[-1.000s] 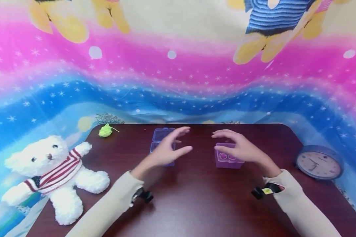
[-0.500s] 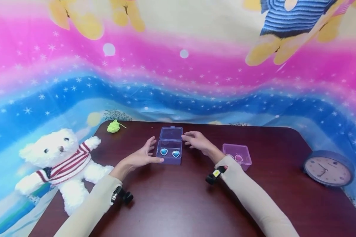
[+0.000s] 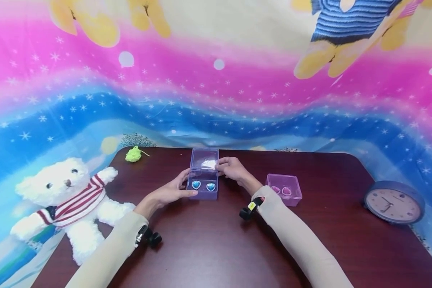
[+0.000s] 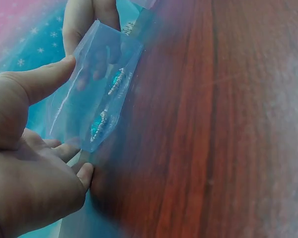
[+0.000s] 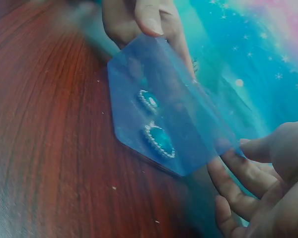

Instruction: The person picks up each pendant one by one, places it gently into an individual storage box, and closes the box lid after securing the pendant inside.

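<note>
A bluish clear plastic box point(image 3: 203, 195) stands on the table with its hinged lid point(image 3: 201, 157) raised. Inside lie two blue heart-shaped jewels point(image 3: 211, 187) edged with small clear stones. My left hand point(image 3: 165, 193) holds the box at its left side, thumb at the near corner and fingers farther back. At the lid's right edge, my right hand point(image 3: 233, 169) pinches between thumb and fingers, seen also in the right wrist view, where the box point(image 5: 134, 124) appears tilted. The left wrist view shows the left thumb point(image 4: 49, 79) touching the box's corner.
A pink clear box point(image 3: 291, 201) with pink heart-shaped jewels point(image 3: 286, 191) sits to the right, near my right sleeve. A round clock point(image 3: 394, 203) stands at the far right. On the left are a white teddy bear point(image 3: 77, 204) and a ball of yellow-green yarn point(image 3: 133, 154).
Both hands have moved to the blue box, the right one coming leftward from above the pink box. The right hand has taken the lid, which now stands more upright.
</note>
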Available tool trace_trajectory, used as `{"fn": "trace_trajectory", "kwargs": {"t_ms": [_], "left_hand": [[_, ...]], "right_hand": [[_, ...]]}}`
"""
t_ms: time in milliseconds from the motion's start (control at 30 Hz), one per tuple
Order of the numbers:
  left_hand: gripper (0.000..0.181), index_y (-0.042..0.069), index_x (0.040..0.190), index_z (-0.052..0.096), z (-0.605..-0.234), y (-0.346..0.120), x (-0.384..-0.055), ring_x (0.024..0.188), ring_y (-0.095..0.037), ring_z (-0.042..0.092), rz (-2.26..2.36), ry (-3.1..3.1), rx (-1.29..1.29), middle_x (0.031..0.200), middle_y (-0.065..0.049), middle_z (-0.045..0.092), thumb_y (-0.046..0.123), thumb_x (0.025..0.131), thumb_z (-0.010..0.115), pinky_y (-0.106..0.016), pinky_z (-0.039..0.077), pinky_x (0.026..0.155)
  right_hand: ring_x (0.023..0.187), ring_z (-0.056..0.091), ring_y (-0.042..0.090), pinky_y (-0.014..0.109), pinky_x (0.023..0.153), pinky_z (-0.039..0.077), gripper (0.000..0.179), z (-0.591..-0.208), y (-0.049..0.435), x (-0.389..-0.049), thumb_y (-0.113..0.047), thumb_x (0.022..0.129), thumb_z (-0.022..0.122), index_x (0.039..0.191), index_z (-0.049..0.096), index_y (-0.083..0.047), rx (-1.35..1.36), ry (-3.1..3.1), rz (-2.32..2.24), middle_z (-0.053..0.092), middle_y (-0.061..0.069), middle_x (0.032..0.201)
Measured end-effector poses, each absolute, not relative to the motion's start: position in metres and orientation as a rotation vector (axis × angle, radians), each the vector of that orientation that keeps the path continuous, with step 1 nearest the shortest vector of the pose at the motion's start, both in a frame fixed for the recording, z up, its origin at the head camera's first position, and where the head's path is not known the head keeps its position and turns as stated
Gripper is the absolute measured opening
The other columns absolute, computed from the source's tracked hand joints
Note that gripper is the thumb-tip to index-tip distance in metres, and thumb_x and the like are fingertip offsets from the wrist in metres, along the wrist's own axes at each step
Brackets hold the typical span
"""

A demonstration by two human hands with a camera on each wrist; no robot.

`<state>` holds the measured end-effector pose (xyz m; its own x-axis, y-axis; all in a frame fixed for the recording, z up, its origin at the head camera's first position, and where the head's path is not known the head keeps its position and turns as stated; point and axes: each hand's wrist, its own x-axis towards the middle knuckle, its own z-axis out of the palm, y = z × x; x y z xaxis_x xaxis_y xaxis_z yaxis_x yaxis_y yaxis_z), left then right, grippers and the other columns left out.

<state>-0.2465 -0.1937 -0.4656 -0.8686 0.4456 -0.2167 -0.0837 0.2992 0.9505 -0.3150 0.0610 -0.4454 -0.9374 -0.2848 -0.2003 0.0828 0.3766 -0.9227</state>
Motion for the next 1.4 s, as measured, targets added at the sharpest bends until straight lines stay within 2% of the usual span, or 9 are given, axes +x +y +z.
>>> {"fn": "trace_trajectory", "kwargs": {"t_ms": [167,267,367,533,733,1000,1100,1267,1400], "left_hand": [[0.102,0.018,0.166,0.004,-0.464,-0.193,-0.246,0.157,-0.046,0.016,1.576,2.145,0.357,0.172,-0.014,0.019,0.024,0.094,0.076,-0.066,0.021,0.124],[0.102,0.017,0.166,0.004,-0.463,-0.193,-0.246,0.155,-0.049,0.017,1.562,2.156,0.369,0.172,-0.015,0.019,0.026,0.094,0.076,-0.067,0.02,0.124],[0.102,0.018,0.166,0.004,-0.462,-0.195,-0.245,0.155,-0.049,0.016,1.563,2.155,0.355,0.172,-0.014,0.019,0.026,0.094,0.076,-0.068,0.019,0.124],[0.101,0.022,0.166,0.005,-0.461,-0.196,-0.244,0.155,-0.049,0.017,1.585,2.136,0.325,0.172,-0.012,0.019,0.024,0.094,0.076,-0.068,0.02,0.124],[0.099,0.023,0.165,0.006,-0.464,-0.196,-0.246,0.152,-0.05,0.022,1.585,2.136,0.331,0.171,-0.014,0.019,0.025,0.095,0.075,-0.067,0.026,0.121],[0.098,0.023,0.164,0.008,-0.466,-0.194,-0.245,0.151,-0.048,0.025,1.578,2.137,0.318,0.17,-0.015,0.02,0.027,0.094,0.077,-0.062,0.033,0.118],[0.097,0.022,0.162,0.01,-0.466,-0.194,-0.246,0.151,-0.049,0.026,1.576,2.143,0.3,0.169,-0.016,0.021,0.028,0.093,0.078,-0.063,0.032,0.119],[0.093,0.023,0.159,0.012,-0.465,-0.194,-0.246,0.15,-0.047,0.03,1.579,2.129,0.282,0.167,-0.016,0.023,0.026,0.093,0.077,-0.059,0.034,0.118],[0.096,0.027,0.161,0.009,-0.464,-0.193,-0.246,0.146,-0.048,0.035,1.592,2.127,0.278,0.166,-0.018,0.026,0.023,0.093,0.077,-0.055,0.037,0.116]], "right_hand": [[0.094,0.076,0.019,0.036,0.081,0.053,0.029,-0.441,0.067,-0.316,-0.028,0.104,0.061,0.124,0.061,-0.006,-0.238,2.303,-1.572,0.077,0.015,0.113],[0.097,0.076,0.02,0.041,0.087,0.055,0.048,-0.437,0.07,-0.316,-0.053,0.102,0.058,0.125,0.061,-0.011,-0.24,2.284,-1.54,0.078,0.011,0.113],[0.099,0.076,0.02,0.047,0.094,0.054,0.075,-0.429,0.072,-0.316,-0.08,0.092,0.048,0.127,0.062,-0.016,-0.216,2.247,-1.503,0.079,0.007,0.113],[0.099,0.076,0.022,0.05,0.094,0.051,0.096,-0.419,0.072,-0.315,-0.098,0.077,0.039,0.125,0.065,-0.019,-0.181,2.207,-1.475,0.08,0.003,0.112],[0.097,0.076,0.021,0.042,0.082,0.051,0.087,-0.418,0.07,-0.316,-0.093,0.078,0.05,0.118,0.068,-0.018,-0.139,2.208,-1.478,0.08,0.003,0.11],[0.11,0.074,0.024,0.051,0.102,0.051,0.067,-0.419,0.071,-0.313,-0.071,0.09,0.059,0.124,0.067,-0.015,-0.23,2.212,-1.467,0.077,0.006,0.118],[0.117,0.071,0.026,0.049,0.099,0.05,0.053,-0.419,0.074,-0.31,-0.057,0.093,0.064,0.124,0.068,-0.014,-0.33,2.219,-1.457,0.074,0.009,0.125],[0.116,0.063,0.027,0.047,0.092,0.048,0.036,-0.422,0.079,-0.303,-0.039,0.09,0.075,0.115,0.071,-0.013,-0.431,2.221,-1.434,0.071,0.01,0.122],[0.108,0.06,0.021,0.044,0.097,0.05,0.04,-0.425,0.082,-0.299,-0.033,0.086,0.082,0.118,0.07,-0.012,-0.455,2.23,-1.435,0.07,0.007,0.116]]}}
